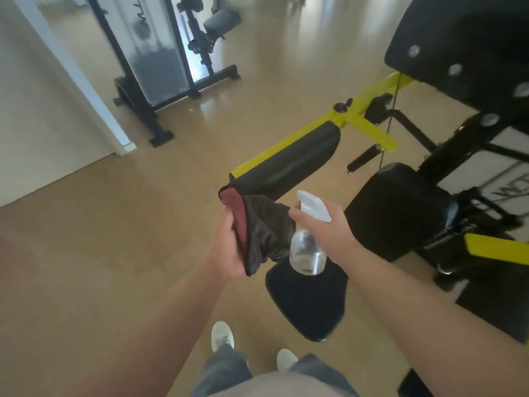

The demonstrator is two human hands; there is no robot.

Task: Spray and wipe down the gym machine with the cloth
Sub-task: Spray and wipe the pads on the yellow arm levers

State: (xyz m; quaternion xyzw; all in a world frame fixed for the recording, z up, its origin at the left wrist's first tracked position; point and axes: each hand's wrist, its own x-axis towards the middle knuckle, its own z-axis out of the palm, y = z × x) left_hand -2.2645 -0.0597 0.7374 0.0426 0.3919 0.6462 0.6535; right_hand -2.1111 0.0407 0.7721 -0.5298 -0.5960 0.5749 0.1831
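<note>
Tan floor (114,253), smooth with a dull sheen, ran across the whole room. Pale shoes (222,336) and grey-blue jeans (220,368) stood just on the near side of the seat pad (309,305), a flat black cushion with rounded corners.

Above the seat pad's far edge, right hand (329,227) gripped the spray bottle (307,253) at the neck, fingers curled round it under the white plastic trigger head. Bottle body: clear, rounded, glossy.

Up and left of the seat pad, left hand (226,247) held the cloth (263,230), fingers folded round its edge. Cloth soft and crumpled, maroon on one face, dark with a faint sheen on the other. Its top corner overlapped the near end of the roller pad (289,167); contact could not be judged.

Beyond the seat pad, the roller pad was a long black cylinder on the yellow frame (363,116) of square painted tube. Further right of the seat pad, a black back pad (463,47) showed round metal bolt heads.

Far left beyond the seat pad stood a second machine (160,67), black steel uprights, beside a pale wall (43,110).
</note>
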